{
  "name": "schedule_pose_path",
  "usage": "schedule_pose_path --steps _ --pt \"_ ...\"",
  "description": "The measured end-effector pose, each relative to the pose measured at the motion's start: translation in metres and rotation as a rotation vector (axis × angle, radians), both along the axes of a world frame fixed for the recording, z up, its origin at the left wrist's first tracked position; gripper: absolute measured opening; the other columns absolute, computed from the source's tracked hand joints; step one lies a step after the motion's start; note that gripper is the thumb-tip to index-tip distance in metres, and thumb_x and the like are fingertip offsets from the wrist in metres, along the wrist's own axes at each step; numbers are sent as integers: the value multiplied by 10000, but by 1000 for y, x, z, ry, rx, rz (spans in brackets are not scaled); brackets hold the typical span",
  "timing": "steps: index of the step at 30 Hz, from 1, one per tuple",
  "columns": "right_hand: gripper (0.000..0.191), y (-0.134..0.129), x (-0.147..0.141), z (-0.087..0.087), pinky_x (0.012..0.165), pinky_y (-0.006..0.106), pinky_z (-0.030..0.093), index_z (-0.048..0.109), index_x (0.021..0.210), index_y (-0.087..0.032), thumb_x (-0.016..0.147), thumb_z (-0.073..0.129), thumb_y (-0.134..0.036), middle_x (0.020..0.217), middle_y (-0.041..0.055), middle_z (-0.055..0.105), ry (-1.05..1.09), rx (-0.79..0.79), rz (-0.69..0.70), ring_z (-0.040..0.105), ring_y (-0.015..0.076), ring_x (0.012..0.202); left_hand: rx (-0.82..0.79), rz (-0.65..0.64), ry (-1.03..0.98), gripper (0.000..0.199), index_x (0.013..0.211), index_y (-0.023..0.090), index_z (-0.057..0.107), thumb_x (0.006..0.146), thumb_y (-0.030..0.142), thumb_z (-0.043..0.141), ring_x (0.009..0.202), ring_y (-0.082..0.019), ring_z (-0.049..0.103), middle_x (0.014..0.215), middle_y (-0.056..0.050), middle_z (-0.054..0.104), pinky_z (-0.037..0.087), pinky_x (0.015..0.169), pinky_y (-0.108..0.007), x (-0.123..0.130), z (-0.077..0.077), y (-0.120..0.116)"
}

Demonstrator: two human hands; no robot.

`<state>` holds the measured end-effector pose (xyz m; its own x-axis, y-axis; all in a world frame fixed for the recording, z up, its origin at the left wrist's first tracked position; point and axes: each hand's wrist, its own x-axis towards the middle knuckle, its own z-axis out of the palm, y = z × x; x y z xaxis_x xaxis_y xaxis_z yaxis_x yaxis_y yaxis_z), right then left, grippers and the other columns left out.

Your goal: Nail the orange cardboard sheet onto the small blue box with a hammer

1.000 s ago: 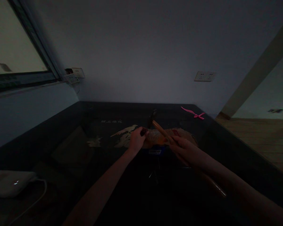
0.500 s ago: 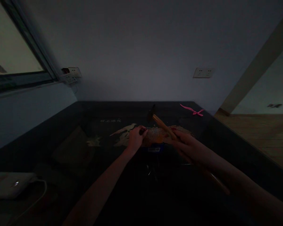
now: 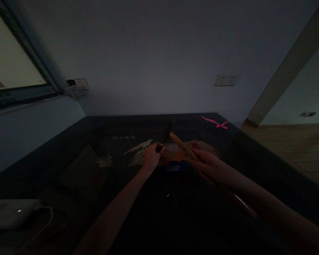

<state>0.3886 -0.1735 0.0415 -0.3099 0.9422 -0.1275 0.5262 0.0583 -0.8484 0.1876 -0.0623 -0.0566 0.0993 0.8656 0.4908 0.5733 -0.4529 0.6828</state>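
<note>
My right hand (image 3: pixel 208 163) is wrapped around the wooden handle of a hammer (image 3: pixel 182 143). Its dark head is raised above the table, and the handle's end sticks out behind my wrist. My left hand (image 3: pixel 151 156) is closed in a pinch at the left end of a brown, speckled, rounded piece (image 3: pixel 172 152); what the fingers hold is too dark to make out. Beneath that piece shows a blue block with a white label (image 3: pixel 172 168). A few thin shiny pins or nails (image 3: pixel 171 194) lie on the table nearer to me.
The dark, glossy table (image 3: pixel 103 124) meets the wall behind. A pink ribbon (image 3: pixel 215 122) lies at the back right. At the front left is a white box-like device (image 3: pixel 13 212) with a cable. Pale peeled patches (image 3: pixel 139 152) mark the surface. Wall sockets (image 3: pixel 225 80) are above.
The hammer's head has shifted very slightly left and stays raised. My left hand keeps its pinch in nearly the same place. The whole view has tilted a little.
</note>
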Motion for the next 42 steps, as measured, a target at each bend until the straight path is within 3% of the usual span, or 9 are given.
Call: schedule_pose_path --steps 13,17,22,26,28,42 --pt "146 4 -1 -8 359 183 318 489 912 -165 821 462 -276 565 -67 448 14 2 12 396 65 391 -30 19 37 66 812 171 646 763 193 608 764 -163 630 817 -37 691 468 706 -273 0 4 -2" --pt "154 5 -1 -10 317 177 263 479 932 -166 839 439 -283 506 -85 406 16 -54 4 354 63 345 -25 11 43 69 812 176 649 767 201 603 750 -161 627 809 -34 691 470 699 -271 0 4 -1" --pt "187 1 -1 -5 343 184 304 495 975 -163 824 472 -273 552 -69 452 20 34 5 397 66 373 -14 -8 -6 62 805 176 636 772 212 599 762 -151 631 813 -29 687 475 719 -263 0 -1 1" --pt "111 2 -4 -9 312 178 279 474 900 -171 829 452 -255 516 -89 408 -10 -69 8 359 57 333 -34 10 47 80 825 176 639 762 217 612 779 -168 628 833 -42 687 471 711 -275 -1 0 1" --pt "89 3 -4 -10 324 174 299 478 882 -177 821 461 -240 529 -82 423 -4 -39 13 387 59 353 -35 20 75 83 820 175 642 760 227 617 775 -173 628 828 -46 687 469 708 -281 -1 2 0" --pt "157 -4 -3 -11 338 188 284 501 919 -163 813 472 -276 557 -71 433 44 -17 -5 362 68 383 -52 15 55 77 823 175 649 759 184 607 801 -182 631 840 -47 691 477 748 -300 0 5 -2"
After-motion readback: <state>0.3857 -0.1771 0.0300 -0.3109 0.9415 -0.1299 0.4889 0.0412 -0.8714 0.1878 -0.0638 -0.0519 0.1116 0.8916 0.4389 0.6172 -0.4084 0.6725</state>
